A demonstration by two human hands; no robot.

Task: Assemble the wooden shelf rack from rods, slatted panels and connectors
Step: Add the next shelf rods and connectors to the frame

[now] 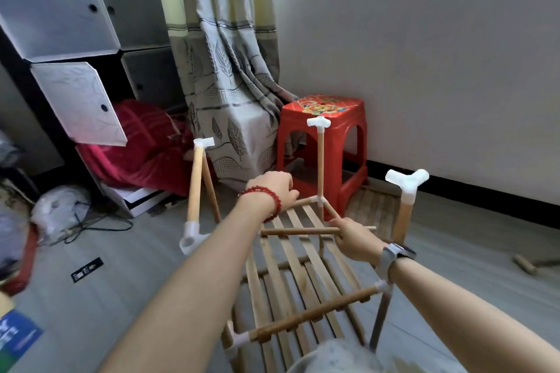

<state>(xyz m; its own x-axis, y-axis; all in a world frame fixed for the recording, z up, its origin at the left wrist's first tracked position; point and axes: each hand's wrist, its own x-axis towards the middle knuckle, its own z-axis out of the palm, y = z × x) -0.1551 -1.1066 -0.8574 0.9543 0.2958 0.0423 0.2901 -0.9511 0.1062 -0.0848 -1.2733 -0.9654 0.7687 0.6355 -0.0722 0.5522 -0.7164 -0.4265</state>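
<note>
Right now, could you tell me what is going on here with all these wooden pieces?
A person is putting together a wooden shelf rack on the floor. The right hand grips the end rod of a slatted panel, while the left hand holds the frame near a white corner connector. Upright rods topped with white connectors already stand at the corners, and a lower slatted shelf is in place. A red plastic stool stands behind the rack.
</note>
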